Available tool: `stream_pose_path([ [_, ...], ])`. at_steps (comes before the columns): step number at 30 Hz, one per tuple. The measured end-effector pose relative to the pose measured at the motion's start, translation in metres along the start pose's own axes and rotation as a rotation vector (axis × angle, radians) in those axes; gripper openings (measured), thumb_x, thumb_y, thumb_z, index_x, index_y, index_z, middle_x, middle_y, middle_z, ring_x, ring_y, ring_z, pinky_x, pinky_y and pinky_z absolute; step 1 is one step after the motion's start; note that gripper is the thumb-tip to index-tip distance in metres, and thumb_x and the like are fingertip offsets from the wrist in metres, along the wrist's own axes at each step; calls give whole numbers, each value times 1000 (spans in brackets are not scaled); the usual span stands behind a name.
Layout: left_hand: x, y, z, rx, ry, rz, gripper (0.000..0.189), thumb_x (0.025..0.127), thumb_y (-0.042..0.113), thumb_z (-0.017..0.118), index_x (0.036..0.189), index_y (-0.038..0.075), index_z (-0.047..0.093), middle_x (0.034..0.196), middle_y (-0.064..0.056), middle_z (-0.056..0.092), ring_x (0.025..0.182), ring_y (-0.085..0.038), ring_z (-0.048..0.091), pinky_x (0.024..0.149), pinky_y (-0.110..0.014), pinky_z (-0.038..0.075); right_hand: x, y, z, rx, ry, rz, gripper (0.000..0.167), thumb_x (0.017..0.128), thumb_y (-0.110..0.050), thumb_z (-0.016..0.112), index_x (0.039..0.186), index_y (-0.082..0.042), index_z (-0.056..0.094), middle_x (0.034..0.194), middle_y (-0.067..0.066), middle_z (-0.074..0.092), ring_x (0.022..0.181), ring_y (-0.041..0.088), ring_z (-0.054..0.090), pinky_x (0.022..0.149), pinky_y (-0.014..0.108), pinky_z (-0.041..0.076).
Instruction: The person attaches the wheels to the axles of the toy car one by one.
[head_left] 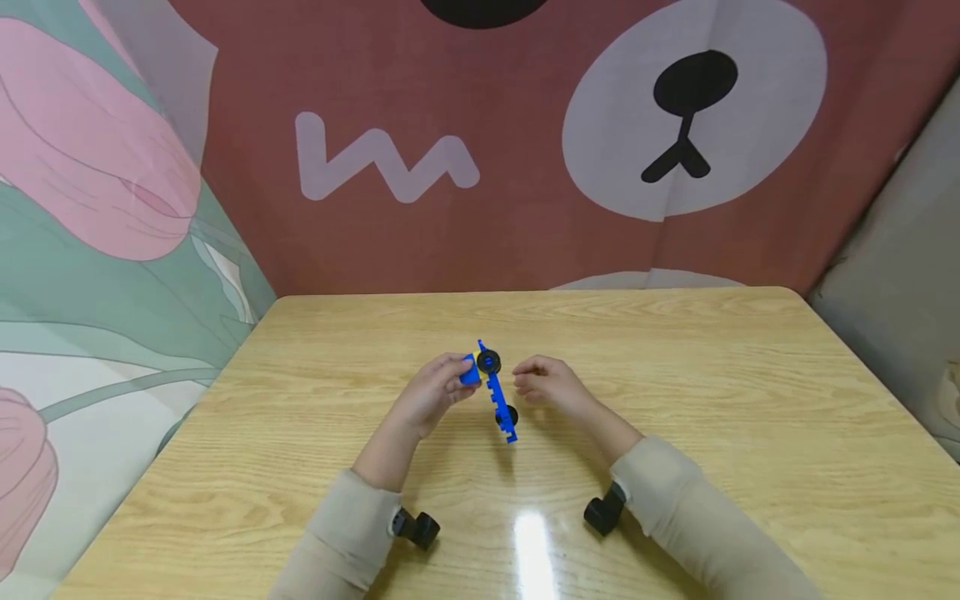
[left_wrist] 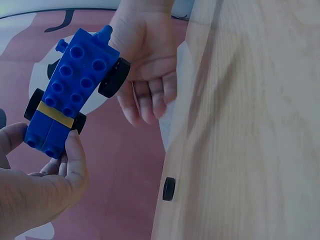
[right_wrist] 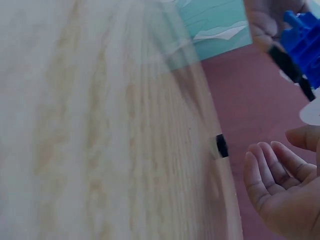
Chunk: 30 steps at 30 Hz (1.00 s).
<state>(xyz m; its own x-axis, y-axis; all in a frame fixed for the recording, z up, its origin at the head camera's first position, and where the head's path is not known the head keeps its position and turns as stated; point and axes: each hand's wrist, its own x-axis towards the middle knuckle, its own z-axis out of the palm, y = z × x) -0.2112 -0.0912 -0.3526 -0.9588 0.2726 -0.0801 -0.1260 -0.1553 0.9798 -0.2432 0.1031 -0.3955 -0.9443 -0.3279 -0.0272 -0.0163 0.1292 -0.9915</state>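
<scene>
The car [head_left: 501, 398], blue with black wheels, is held up at the centre of the head view, above the tabletop [head_left: 787, 400]. The left hand [head_left: 435, 393], just left of centre, pinches one end of it between thumb and fingers. In the left wrist view, the car slants across the upper left of the frame, studs facing the camera, with a yellow strip [left_wrist: 56, 114] near the gripped end and a bare blue stub [left_wrist: 61, 46] jutting at its upper left.

The right hand [head_left: 553, 385], just right of the car in the head view, is apart from it and holds nothing; its fingers are loosely bent and the palm shows in both wrist views. A loose wheel [left_wrist: 169, 189] is on the tabletop, lower middle of the left wrist view and right of centre in the right wrist view.

Beige sleeves [head_left: 341, 525] enter from the bottom of the head view, and a printed cloth [head_left: 517, 225] fills its top.
</scene>
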Motion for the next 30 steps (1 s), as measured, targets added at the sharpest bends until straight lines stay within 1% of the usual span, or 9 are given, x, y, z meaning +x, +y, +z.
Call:
stream_pose_path([
  [3, 1, 2, 0, -25, 9, 4, 11, 88, 11, 45, 91, 2, 50, 77, -2, 53, 77, -17, 53, 93, -48, 30, 9, 4, 3, -94, 16, -10, 23, 84, -3, 51, 103, 10, 51, 92, 16, 57, 81, 27, 56, 70, 34, 48],
  [7, 1, 4, -1, -26, 26, -2, 12, 89, 11, 44, 91, 2, 50, 77, -2, 53, 78, -17, 53, 91, -44, 33, 19, 7, 6, -197, 16, -30, 21, 83, -1, 51, 102, 9, 52, 89, 15, 57, 78, 24, 56, 67, 32, 48],
  [10, 2, 4, -2, -27, 29, -7, 12, 89, 12, 43, 92, 1, 50, 78, -3, 52, 79, -17, 53, 91, -43, 33, 26, 7, 8, -260, -8, -37, 23, 83, 0, 52, 104, 8, 52, 91, 15, 56, 82, 23, 55, 70, 32, 47],
  [16, 3, 3, -4, -51, 26, -9, 12, 89, 12, 44, 89, 2, 51, 78, -3, 53, 77, -17, 53, 93, -48, 29, 40, 7, 11, -425, -48, -48, 31, 82, -7, 57, 111, 2, 51, 101, 11, 56, 95, 23, 51, 79, 35, 43],
  [19, 4, 3, -6, -42, 24, -10, 12, 89, 13, 44, 89, 3, 51, 79, -3, 53, 79, -18, 53, 93, -48, 29, 49, 8, 12, -456, -70, -69, 35, 82, -7, 57, 115, 2, 49, 105, 14, 55, 98, 26, 51, 81, 36, 42],
  [23, 5, 3, -8, -41, 25, -17, 12, 89, 13, 45, 88, 4, 52, 80, -4, 52, 80, -19, 52, 93, -48, 29, 58, 9, 15, -513, -85, -104, 33, 81, -7, 58, 112, 2, 52, 106, 15, 55, 98, 28, 51, 81, 37, 42],
  [26, 5, 3, -8, -54, 23, -20, 11, 89, 13, 45, 85, 6, 53, 79, -3, 53, 78, -18, 53, 93, -48, 29, 63, 9, 18, -567, -87, -153, 25, 79, -6, 60, 103, 0, 57, 96, 10, 59, 91, 24, 53, 77, 34, 44],
  [28, 6, 3, -8, -62, 21, -19, 12, 89, 12, 45, 83, 7, 54, 77, -2, 53, 77, -17, 53, 93, -47, 30, 67, 9, 20, -613, -96, -197, 15, 77, -5, 61, 92, -1, 60, 82, 4, 58, 78, 19, 53, 69, 28, 43],
  [30, 6, 3, -9, -67, 20, -21, 12, 89, 12, 45, 82, 8, 53, 77, -2, 52, 77, -17, 53, 92, -47, 30, 70, 9, 22, -671, -109, -254, 5, 75, -4, 62, 80, -3, 60, 67, 0, 53, 64, 15, 48, 59, 24, 40],
])
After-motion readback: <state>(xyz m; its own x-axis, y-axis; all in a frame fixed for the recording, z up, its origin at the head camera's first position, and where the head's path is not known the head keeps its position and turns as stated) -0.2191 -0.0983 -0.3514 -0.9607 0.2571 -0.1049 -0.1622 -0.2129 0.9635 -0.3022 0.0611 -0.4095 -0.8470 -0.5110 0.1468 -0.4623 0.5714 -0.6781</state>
